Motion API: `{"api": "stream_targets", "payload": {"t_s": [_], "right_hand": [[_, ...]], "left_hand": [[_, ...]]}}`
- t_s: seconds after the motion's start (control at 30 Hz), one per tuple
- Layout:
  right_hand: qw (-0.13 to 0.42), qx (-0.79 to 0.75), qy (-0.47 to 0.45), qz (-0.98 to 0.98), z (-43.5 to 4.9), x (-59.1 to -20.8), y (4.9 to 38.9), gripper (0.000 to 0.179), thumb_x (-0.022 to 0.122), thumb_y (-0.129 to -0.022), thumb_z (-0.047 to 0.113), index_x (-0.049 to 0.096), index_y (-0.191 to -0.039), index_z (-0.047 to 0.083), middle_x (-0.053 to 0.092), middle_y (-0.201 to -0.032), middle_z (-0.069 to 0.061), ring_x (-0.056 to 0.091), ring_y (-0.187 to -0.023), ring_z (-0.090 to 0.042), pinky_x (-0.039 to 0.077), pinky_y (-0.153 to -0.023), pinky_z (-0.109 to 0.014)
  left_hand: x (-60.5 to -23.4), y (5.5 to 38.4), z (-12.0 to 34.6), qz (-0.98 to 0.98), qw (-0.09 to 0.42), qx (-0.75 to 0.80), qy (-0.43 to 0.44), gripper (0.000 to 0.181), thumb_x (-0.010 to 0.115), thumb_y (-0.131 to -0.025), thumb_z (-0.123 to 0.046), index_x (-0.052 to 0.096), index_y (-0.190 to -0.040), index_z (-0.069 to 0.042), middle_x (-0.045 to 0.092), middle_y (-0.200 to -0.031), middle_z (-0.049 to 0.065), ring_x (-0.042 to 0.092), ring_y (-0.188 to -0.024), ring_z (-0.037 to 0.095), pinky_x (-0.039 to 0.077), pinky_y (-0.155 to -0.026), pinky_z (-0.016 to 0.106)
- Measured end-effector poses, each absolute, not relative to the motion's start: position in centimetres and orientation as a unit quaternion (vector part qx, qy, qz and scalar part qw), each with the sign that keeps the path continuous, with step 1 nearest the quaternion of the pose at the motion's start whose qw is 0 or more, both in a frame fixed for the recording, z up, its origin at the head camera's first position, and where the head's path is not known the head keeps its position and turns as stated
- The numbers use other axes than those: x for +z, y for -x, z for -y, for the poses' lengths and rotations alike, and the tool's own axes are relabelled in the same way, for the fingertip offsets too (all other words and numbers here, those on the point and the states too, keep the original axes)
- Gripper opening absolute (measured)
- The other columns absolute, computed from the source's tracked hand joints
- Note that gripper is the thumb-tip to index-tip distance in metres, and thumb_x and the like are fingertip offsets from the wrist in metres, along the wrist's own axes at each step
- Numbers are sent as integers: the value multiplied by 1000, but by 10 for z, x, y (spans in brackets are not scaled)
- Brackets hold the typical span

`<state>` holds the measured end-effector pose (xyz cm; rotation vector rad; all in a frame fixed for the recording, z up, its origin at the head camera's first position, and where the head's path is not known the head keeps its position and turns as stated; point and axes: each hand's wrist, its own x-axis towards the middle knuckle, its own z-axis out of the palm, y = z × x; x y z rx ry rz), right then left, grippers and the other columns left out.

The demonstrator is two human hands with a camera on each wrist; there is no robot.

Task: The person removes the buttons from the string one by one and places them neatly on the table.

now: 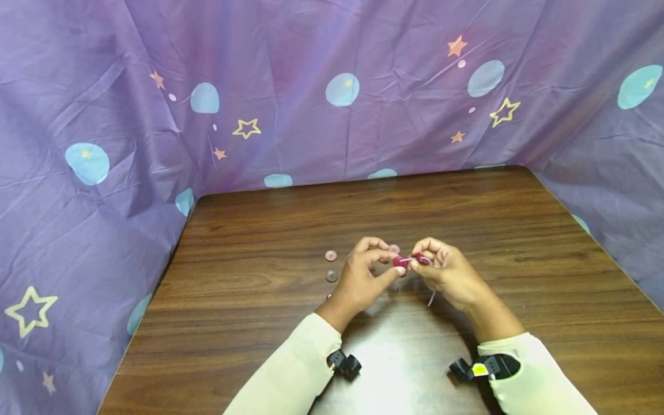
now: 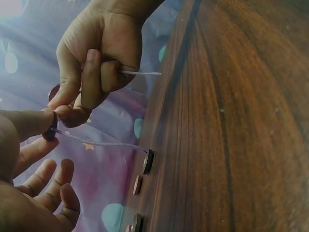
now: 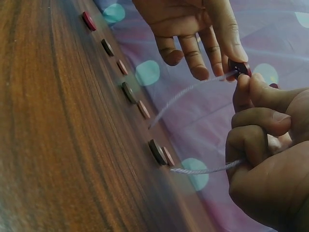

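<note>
A dark red button [image 1: 399, 262] is pinched between the thumb and fingertips of my left hand [image 1: 363, 279]. Pale string [image 3: 193, 87] runs from this button down toward the table. My right hand [image 1: 448, 276] meets it fingertip to fingertip and grips the string [image 1: 408, 259]. Under the right hand's curled fingers, a loose string end [image 2: 140, 73] sticks out. A second red button [image 1: 422, 259] is at the right fingertips, partly covered in the right wrist view. The left hand's other fingers are spread and bent in the left wrist view.
On the brown wooden table [image 1: 249, 259] lie several loose buttons, among them a pink button [image 1: 331, 255], a brown button [image 1: 332, 276] and another pink one [image 1: 394, 249] behind the hands. A red button [image 3: 89, 21] lies at the row's end. Purple patterned cloth [image 1: 290, 115] hangs around the table.
</note>
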<state>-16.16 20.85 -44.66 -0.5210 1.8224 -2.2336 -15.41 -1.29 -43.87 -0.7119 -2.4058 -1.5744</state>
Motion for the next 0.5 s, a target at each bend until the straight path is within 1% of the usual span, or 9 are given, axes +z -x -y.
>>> {"api": "stream_targets", "payload": {"t_s": [0.17, 0.23, 0.4, 0.5], "right_hand": [[96, -758, 173, -622, -209, -447, 162, 26, 59, -102, -14, 60, -105, 12, 72, -93, 9, 47, -58, 1, 19, -47, -32], [93, -754, 170, -628, -209, -447, 162, 26, 60, -101, -14, 60, -104, 12, 70, -93, 10, 46, -59, 1, 21, -47, -31], [98, -743, 158, -642, -208, -446, 161, 27, 62, -103, -10, 67, -110, 16, 67, -90, 10, 45, -58, 1, 17, -49, -37], [103, -732, 150, -656, -208, -445, 161, 29, 63, -104, -6, 74, -113, 20, 73, -92, 11, 43, -55, 2, 16, -49, -38]], "left_hand": [[-439, 154, 13, 808, 98, -528, 241, 24, 88, -90, -12, 84, -113, -4, 69, -128, 11, 70, -108, 21, 61, -83, 46], [-439, 154, 13, 808, 96, -530, 239, 25, 88, -90, -12, 84, -113, -4, 68, -128, 12, 70, -108, 20, 61, -83, 47], [-438, 155, 13, 810, 92, -527, 239, 26, 88, -91, -12, 84, -115, -5, 68, -130, 14, 70, -109, 19, 60, -83, 46], [-437, 154, 13, 811, 94, -525, 242, 26, 88, -91, -13, 84, -115, -5, 68, -131, 17, 70, -109, 20, 60, -83, 45]]}}
